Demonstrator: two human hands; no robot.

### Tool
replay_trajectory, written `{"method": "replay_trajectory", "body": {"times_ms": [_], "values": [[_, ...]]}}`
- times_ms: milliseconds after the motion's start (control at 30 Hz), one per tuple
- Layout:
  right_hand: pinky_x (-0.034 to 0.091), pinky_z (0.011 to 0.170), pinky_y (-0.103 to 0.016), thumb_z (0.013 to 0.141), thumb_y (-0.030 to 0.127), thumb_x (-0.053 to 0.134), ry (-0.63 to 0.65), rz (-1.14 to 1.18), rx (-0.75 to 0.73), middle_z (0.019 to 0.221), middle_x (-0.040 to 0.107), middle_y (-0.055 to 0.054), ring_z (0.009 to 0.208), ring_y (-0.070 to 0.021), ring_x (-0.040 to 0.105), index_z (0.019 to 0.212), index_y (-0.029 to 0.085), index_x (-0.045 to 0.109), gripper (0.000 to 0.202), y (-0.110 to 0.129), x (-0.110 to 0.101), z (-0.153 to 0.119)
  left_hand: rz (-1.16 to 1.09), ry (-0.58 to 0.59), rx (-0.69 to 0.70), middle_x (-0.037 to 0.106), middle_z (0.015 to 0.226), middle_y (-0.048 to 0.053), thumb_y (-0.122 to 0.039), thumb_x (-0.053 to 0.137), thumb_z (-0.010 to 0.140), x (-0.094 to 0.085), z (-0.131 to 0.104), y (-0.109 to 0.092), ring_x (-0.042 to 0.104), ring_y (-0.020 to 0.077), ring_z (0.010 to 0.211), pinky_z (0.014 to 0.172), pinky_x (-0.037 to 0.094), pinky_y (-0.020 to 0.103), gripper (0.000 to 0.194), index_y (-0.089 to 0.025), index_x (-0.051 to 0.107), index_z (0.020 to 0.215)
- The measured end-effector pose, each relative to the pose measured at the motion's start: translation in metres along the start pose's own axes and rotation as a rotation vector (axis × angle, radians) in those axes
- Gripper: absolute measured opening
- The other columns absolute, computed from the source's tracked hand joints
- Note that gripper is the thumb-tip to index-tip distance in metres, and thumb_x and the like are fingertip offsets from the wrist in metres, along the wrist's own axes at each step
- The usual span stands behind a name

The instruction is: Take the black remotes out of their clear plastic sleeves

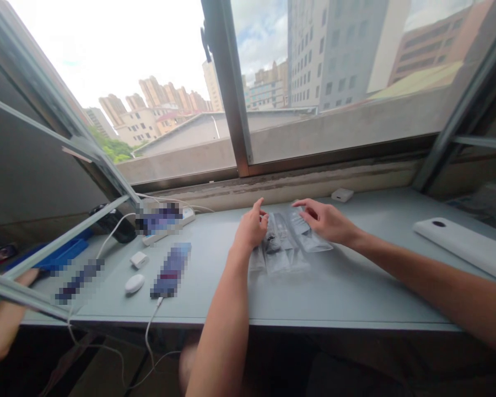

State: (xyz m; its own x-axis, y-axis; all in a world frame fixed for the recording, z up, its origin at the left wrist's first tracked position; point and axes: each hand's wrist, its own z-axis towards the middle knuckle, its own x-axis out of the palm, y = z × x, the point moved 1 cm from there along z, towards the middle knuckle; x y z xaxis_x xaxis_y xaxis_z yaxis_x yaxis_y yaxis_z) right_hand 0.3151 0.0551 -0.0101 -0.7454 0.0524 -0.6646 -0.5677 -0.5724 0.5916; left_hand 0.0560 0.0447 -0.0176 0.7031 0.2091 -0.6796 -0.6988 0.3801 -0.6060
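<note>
Several clear plastic bags (279,256) lie side by side and partly overlapping on the pale table, with small dark and silvery contents that I cannot make out. My left hand (251,229) is over their upper left edge, index finger stretched away from me and the other fingers bent. At the upper right, my right hand (322,219) reaches over the rightmost bag (316,242); its fingers are bent but apart and seem to touch the plastic. Whether either hand grips a bag is not plain to see.
On the left are a phone on a cable (171,270), a white oval case (134,284), a charger plug (139,259) and a power strip (186,216). A white device (463,242) lies right, a small white box (342,194) behind. Another person's arm (2,325) shows far left beyond a metal frame.
</note>
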Motion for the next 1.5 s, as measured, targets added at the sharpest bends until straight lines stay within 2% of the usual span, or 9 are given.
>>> {"method": "replay_trajectory", "body": {"times_ms": [200, 267, 367, 567, 700, 833, 1100, 1300, 1500], "values": [[0.047, 0.07, -0.032, 0.108, 0.042, 0.052, 0.017, -0.028, -0.237, 0.091, 0.079, -0.007, 0.065, -0.0219, 0.064, 0.138, 0.021, 0.072, 0.041, 0.029, 0.001, -0.012, -0.409, -0.014, -0.162, 0.08, 0.111, 0.006, -0.021, 0.05, 0.103, 0.005, 0.006, -0.001, 0.076, 0.0188, 0.093, 0.094, 0.06, 0.034, 0.073, -0.022, 0.026, 0.172], [0.049, 0.075, -0.034, 0.109, 0.039, 0.052, 0.049, -0.013, -0.285, 0.109, 0.082, -0.01, 0.075, -0.024, 0.07, 0.138, 0.023, 0.072, 0.039, 0.033, 0.002, -0.015, -0.608, -0.002, -0.236, 0.076, 0.1, 0.004, -0.025, 0.05, 0.104, 0.005, 0.009, -0.003, 0.074, 0.0176, 0.082, 0.082, 0.063, 0.032, 0.066, -0.02, 0.034, 0.168], [0.051, 0.073, -0.034, 0.108, 0.042, 0.055, 0.057, 0.03, -0.266, 0.1, 0.081, -0.009, 0.073, -0.0239, 0.069, 0.135, 0.024, 0.073, 0.038, 0.036, 0.006, -0.017, -0.801, 0.015, -0.279, 0.071, 0.091, 0.003, -0.03, 0.064, 0.101, 0.004, 0.011, -0.007, 0.068, 0.0147, 0.07, 0.068, 0.061, 0.028, 0.049, -0.015, 0.055, 0.146], [0.06, 0.077, -0.034, 0.096, 0.051, 0.074, 0.113, 0.513, 0.067, 0.105, 0.079, -0.009, 0.089, -0.0255, 0.073, 0.137, 0.02, 0.07, 0.052, 0.034, 0.012, -0.01, -0.981, -0.041, -0.341, 0.072, 0.09, 0.004, -0.027, 0.078, 0.094, -0.002, 0.008, -0.012, 0.068, 0.0138, 0.065, 0.063, 0.062, 0.027, 0.041, -0.013, 0.059, 0.129], [0.053, 0.056, -0.026, 0.096, 0.048, 0.076, 0.406, 0.872, 0.462, 0.106, 0.081, -0.014, 0.072, -0.0205, 0.069, 0.12, 0.015, 0.076, 0.041, 0.034, 0.007, -0.005, -1.056, -0.088, -0.349, 0.073, 0.095, 0.006, -0.033, 0.09, 0.085, -0.01, 0.006, -0.016, 0.072, 0.0153, 0.07, 0.068, 0.064, 0.029, 0.053, -0.014, 0.063, 0.127], [0.054, 0.056, -0.023, 0.096, 0.041, 0.08, 0.627, 1.091, 0.555, 0.108, 0.082, -0.013, 0.069, -0.0166, 0.068, 0.113, 0.015, 0.078, 0.031, 0.036, 0.002, -0.009, -1.091, -0.006, -0.38, 0.072, 0.09, 0.007, -0.04, 0.089, 0.086, -0.015, 0.005, -0.018, 0.071, 0.0153, 0.071, 0.068, 0.062, 0.027, 0.036, -0.012, 0.072, 0.1], [0.053, 0.058, -0.024, 0.084, 0.055, 0.093, 0.546, 0.978, 0.496, 0.096, 0.081, -0.01, 0.066, -0.0159, 0.069, 0.1, 0.015, 0.077, 0.046, 0.035, 0.011, -0.029, -0.937, -0.026, -0.339, 0.069, 0.078, 0.006, -0.057, 0.081, 0.089, -0.01, 0.008, -0.011, 0.063, 0.0151, 0.067, 0.059, 0.051, 0.024, 0.044, -0.014, 0.075, 0.083], [0.054, 0.058, -0.025, 0.086, 0.056, 0.091, 0.604, 0.962, 0.534, 0.102, 0.082, -0.013, 0.069, -0.0186, 0.074, 0.105, 0.016, 0.075, 0.047, 0.027, 0.01, -0.035, -0.592, -0.102, -0.082, 0.072, 0.073, 0.005, -0.053, 0.068, 0.098, -0.006, 0.007, -0.006, 0.063, 0.0183, 0.069, 0.07, 0.052, 0.029, 0.041, -0.017, 0.082, 0.084], [0.055, 0.061, -0.025, 0.085, 0.055, 0.093, 0.637, 0.909, 0.534, 0.104, 0.082, -0.011, 0.073, -0.0195, 0.076, 0.107, 0.016, 0.075, 0.048, 0.031, 0.009, -0.038, -0.345, -0.281, 0.061, 0.083, 0.099, 0.008, -0.037, 0.071, 0.099, -0.011, 0.003, -0.01, 0.072, 0.024, 0.09, 0.092, 0.053, 0.035, 0.022, -0.024, 0.087, 0.107]]}}
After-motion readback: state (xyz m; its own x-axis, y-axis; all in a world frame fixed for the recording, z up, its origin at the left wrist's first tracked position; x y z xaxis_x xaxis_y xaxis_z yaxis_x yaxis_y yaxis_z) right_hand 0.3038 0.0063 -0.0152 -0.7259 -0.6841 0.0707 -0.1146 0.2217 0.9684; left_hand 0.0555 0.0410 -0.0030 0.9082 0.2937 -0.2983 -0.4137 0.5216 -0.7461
